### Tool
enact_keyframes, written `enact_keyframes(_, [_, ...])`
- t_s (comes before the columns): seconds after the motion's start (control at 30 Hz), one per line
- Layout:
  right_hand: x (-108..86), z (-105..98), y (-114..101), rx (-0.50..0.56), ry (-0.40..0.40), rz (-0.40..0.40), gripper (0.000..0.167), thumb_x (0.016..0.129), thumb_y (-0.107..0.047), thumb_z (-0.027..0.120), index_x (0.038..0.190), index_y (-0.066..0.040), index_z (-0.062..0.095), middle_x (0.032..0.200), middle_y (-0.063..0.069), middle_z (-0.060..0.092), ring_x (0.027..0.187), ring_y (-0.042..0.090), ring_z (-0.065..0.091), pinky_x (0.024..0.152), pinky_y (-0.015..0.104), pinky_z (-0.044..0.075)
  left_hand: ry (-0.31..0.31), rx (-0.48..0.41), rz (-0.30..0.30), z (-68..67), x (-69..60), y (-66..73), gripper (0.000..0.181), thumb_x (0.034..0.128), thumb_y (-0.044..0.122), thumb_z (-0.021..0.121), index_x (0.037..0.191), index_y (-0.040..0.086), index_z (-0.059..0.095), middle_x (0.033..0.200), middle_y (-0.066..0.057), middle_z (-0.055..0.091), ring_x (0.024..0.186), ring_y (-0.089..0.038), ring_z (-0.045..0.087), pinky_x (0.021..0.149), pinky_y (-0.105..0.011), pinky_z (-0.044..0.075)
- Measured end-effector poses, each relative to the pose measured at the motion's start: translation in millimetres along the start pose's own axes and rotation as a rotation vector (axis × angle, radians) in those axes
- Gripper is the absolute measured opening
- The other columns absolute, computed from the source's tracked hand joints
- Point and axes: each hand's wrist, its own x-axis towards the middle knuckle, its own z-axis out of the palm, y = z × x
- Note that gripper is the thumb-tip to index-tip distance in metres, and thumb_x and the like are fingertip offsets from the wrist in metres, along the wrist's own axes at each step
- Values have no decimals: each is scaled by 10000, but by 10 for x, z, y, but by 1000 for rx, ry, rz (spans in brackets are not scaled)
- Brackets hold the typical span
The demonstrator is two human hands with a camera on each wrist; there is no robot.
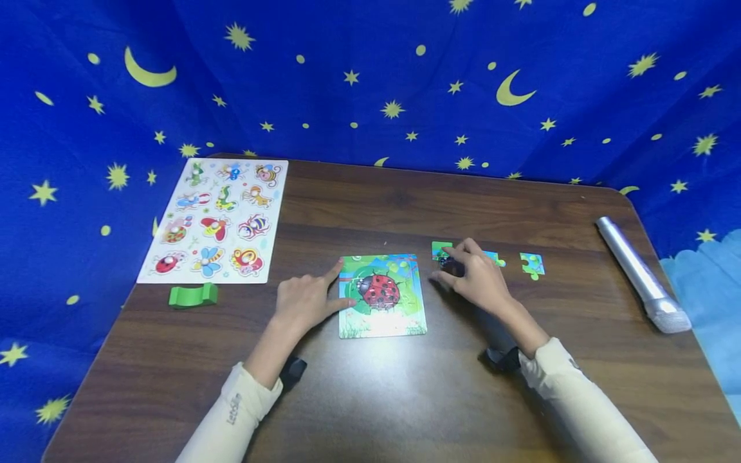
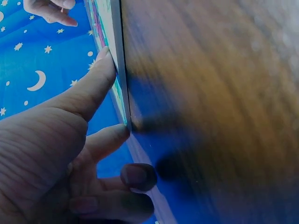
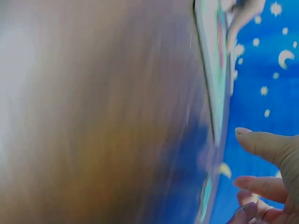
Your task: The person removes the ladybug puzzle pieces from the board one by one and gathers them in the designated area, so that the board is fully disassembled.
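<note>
Left hand (image 1: 303, 299), fingers wide, touched square green ladybug puzzle (image 1: 383, 294); right of puzzle, right hand (image 1: 480, 276) had fingers parted.

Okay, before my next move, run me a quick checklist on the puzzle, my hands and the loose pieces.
1. Ladybug puzzle flat on the table: ok.
2. Left hand on the puzzle: ok, thumb and forefinger touch its left side.
3. Right hand empty: ok, the right wrist view shows nothing between thumb and forefinger.
4. Middle loose piece in full view: not ok, the right hand covers part of it.
5. Everything in the puzzle seated tight: cannot tell, the seams are too faint.
6. Microphone clear of both hands: ok, it lies off to the right.
</note>
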Motion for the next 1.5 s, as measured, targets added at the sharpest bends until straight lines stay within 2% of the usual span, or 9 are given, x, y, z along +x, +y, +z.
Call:
enact_keyframes(0.2, [-144, 138, -281, 29, -19, -47, 550, 807, -300, 834, 1228, 20, 683, 946, 65, 521, 658, 125, 400, 543, 272, 341, 75, -23, 30, 16, -41, 49, 890, 821, 698, 638, 1532, 220, 397, 505, 13, 379, 495, -132, 273, 466, -292, 237])
enact_keyframes(0.3, [-196, 202, -376, 39, -40, -43, 545, 809, -301, 832, 1217, 29, 686, 949, 65, 533, 650, 113, 403, 538, 264, 350, 127, -8, 75, 40, -107, 175, 843, 830, 682, 638, 1504, 212, 449, 490, 20, 371, 483, -124, 263, 446, -291, 258])
enact_keyframes(0.37, [-215, 233, -429, 32, -50, -32, 560, 801, -310, 837, 1223, 26, 683, 955, 65, 537, 644, 109, 413, 534, 259, 356, 153, 24, 106, 71, -155, 283, 812, 833, 683, 630, 1485, 222, 480, 512, 0, 447, 460, -124, 278, 435, -292, 277])
enact_keyframes(0.53, [-241, 289, -522, 5, -85, 1, 593, 786, -337, 845, 1234, 15, 680, 939, 53, 512, 639, 129, 434, 546, 288, 387, 132, 98, 127, 130, -218, 479, 819, 836, 727, 582, 1493, 251, 468, 702, -102, 635, 441, -138, 317, 444, -291, 286])
enact_keyframes(0.6, [-248, 303, -545, -10, -98, 9, 593, 785, -339, 845, 1233, 12, 681, 929, 50, 495, 636, 137, 437, 549, 305, 402, 123, 124, 119, 142, -221, 512, 841, 828, 746, 571, 1502, 255, 454, 720, -109, 632, 452, -133, 308, 450, -286, 277])
enact_keyframes(0.8, [-261, 328, -589, -43, -92, 10, 579, 785, -335, 845, 1219, 16, 689, 909, 53, 474, 603, 133, 426, 536, 312, 422, 153, 211, 113, 180, -218, 537, 873, 799, 791, 553, 1499, 277, 456, 791, -127, 678, 453, -112, 269, 443, -265, 261])
enact_keyframes(1.03, [-221, 298, -570, -50, -123, -2, 604, 778, -374, 844, 1219, 10, 691, 934, 75, 512, 598, 139, 436, 514, 301, 412, 178, 216, 125, 195, -216, 544, 841, 786, 798, 556, 1472, 318, 490, 1107, -202, 722, 453, -105, 246, 431, -259, 248])
enact_keyframes(1.27, [-95, 258, -518, -16, -211, 27, 645, 735, -417, 867, 1228, -37, 695, 914, 60, 491, 645, 151, 392, 505, 271, 303, 174, 214, 123, 190, -211, 548, 823, 778, 798, 564, 1462, 345, 497, 1121, -189, 722, 454, -114, 261, 431, -264, 234])
enact_keyframes(1.5, [10, 239, -496, -36, -243, -8, 508, 689, -416, 898, 1046, -91, 740, 908, 43, 502, 666, 160, 414, 525, 278, 333, 131, 189, 110, 172, -206, 555, 820, 785, 784, 574, 1465, 332, 496, 1139, -199, 715, 474, -107, 205, 440, -261, 196])
